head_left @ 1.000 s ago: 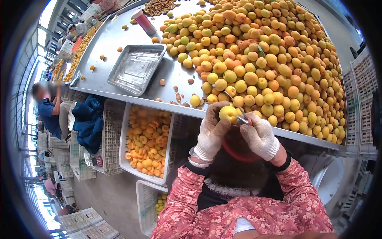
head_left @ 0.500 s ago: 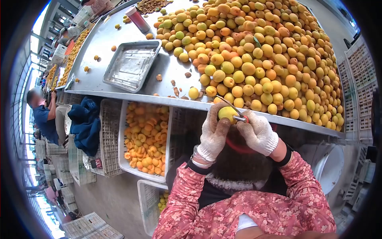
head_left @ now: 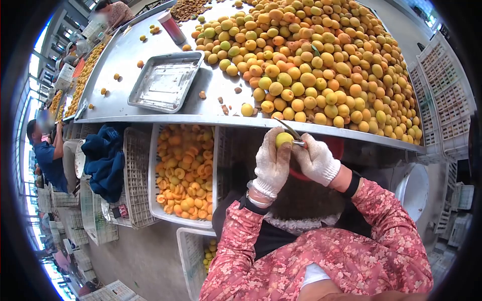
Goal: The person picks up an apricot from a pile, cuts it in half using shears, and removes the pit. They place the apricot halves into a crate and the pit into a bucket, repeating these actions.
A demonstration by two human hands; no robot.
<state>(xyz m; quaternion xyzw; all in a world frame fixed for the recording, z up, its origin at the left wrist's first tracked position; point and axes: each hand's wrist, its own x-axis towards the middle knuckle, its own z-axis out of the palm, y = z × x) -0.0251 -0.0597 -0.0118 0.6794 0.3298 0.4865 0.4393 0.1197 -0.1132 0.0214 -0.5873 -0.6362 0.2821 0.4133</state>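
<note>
**Apricot pinched in the left glove, knife laid across it from the right**

Both hands meet just below the front edge of the steel table [head_left: 120,55], in front of the person's chest. They wear white knit gloves.

The left hand [head_left: 271,163] is curled shut around a yellow apricot [head_left: 284,139]. It holds the fruit at the fingertips, so the top of the fruit shows above the glove. The right hand [head_left: 315,161] is closed around the handle of a small knife [head_left: 288,129], with its knuckles touching the left glove.

The apricot lies to the left of the knife hand and slightly above it. The blade's long axis slants up and to the left from the handle. It crosses over the top of the fruit, with the tip pointing towards the table edge. How deep the edge sits in the flesh cannot be told.

Part of a red basin [head_left: 337,148] shows under the hands. On the table are a large heap of apricots [head_left: 326,65] and, well to the left, an empty metal tray [head_left: 165,83]. Below the table edge, left of the hands, a white crate [head_left: 152,170] holds halved fruit. A blue cloth [head_left: 105,160] is draped beside it. A co-worker [head_left: 47,160] stands far to the left.
</note>
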